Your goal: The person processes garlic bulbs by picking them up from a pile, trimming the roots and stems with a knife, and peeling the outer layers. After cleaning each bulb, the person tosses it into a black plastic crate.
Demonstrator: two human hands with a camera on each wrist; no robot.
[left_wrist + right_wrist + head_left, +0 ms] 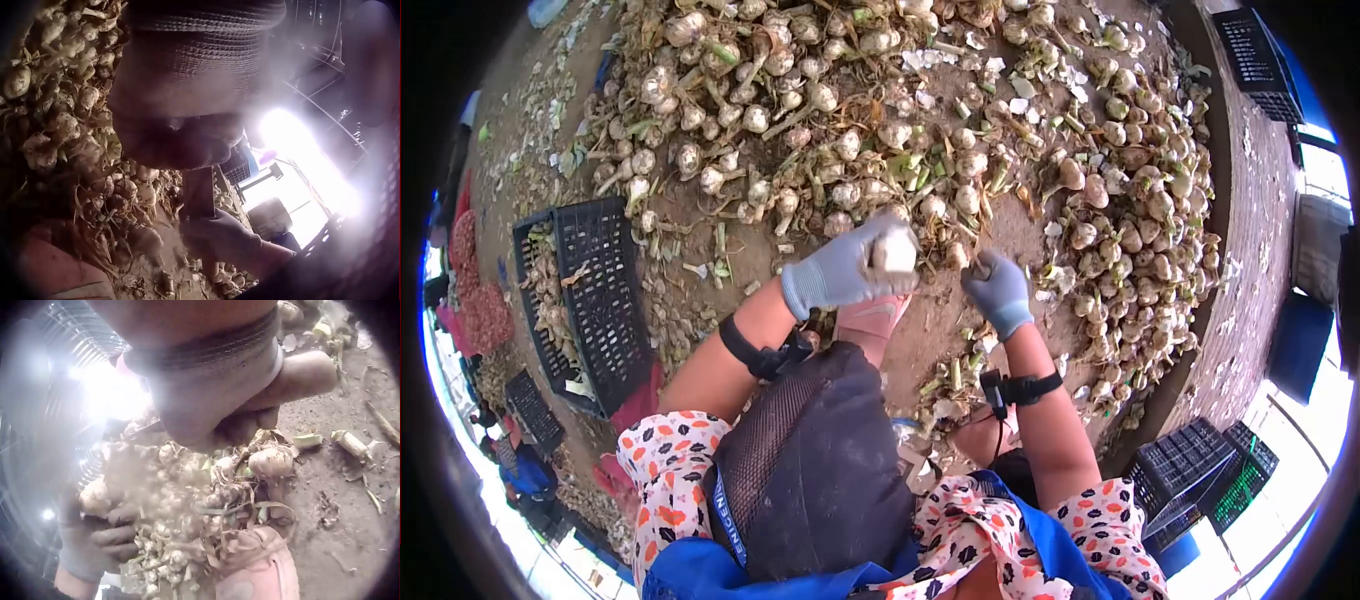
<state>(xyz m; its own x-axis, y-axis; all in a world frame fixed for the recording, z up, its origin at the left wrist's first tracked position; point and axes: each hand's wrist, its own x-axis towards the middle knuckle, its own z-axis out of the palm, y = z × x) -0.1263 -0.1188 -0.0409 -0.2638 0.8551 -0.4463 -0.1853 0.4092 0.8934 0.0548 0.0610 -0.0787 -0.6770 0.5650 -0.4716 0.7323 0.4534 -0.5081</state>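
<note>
My gloved left hand [840, 268] holds a white garlic bulb [895, 250] over the heap, its fingers around the bulb's side. In the right wrist view the same bulb [95, 497] shows above the curled fingers of that hand [94, 544]. Close by on the right, my gloved right hand [1000, 290] grips a knife. Its round wooden handle [306, 376] sticks out of the fist in the right wrist view. The flat, dark blade [199, 192] points up from the right hand [225, 239] in the left wrist view, close under the left hand.
Untrimmed garlic [800, 120] with stalks is heaped ahead. Trimmed bulbs [1140, 220] lie in a pile along a board [1200, 330] at right. A black crate [605, 290] with garlic stands at left. Cut stalks and skins litter the ground around a pink shoe [870, 318].
</note>
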